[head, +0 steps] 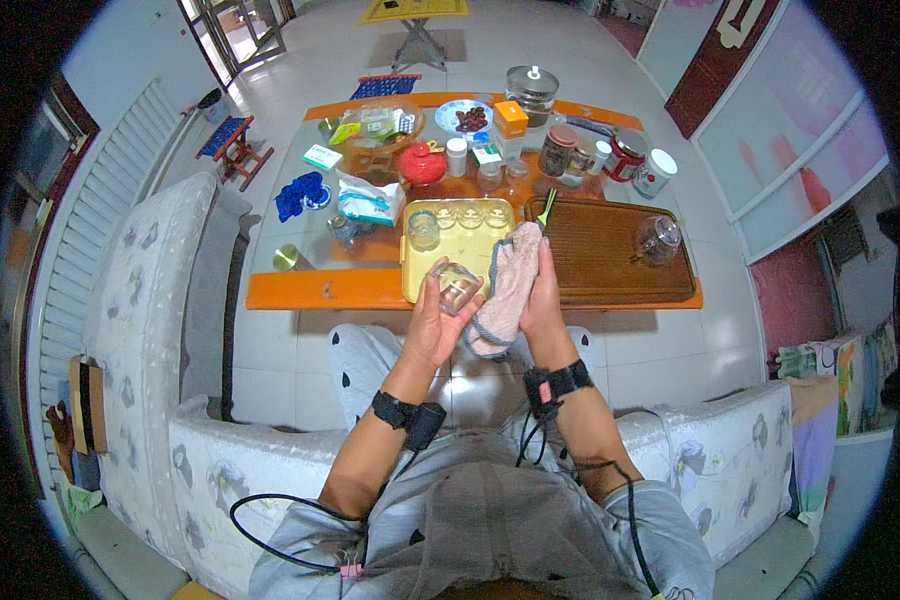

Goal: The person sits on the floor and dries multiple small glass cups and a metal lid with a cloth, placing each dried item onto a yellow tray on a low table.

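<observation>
A clear glass cup rests in the fingers of my left hand, held above the near edge of a yellow tray. My right hand grips a pink cloth with a grey border, just right of the cup; a green-handled tool sticks up at the cloth's top, and what it joins is hidden. On the tray stand a larger glass at the back left and several small glass cups along the back. To the right lies a brown slatted tea tray bearing a glass pot.
Behind the trays stand a red lidded pot, several jars, an orange-and-white box and a plate of dark red fruit. At the left are a tissue pack, blue netting and a gold-coloured cup.
</observation>
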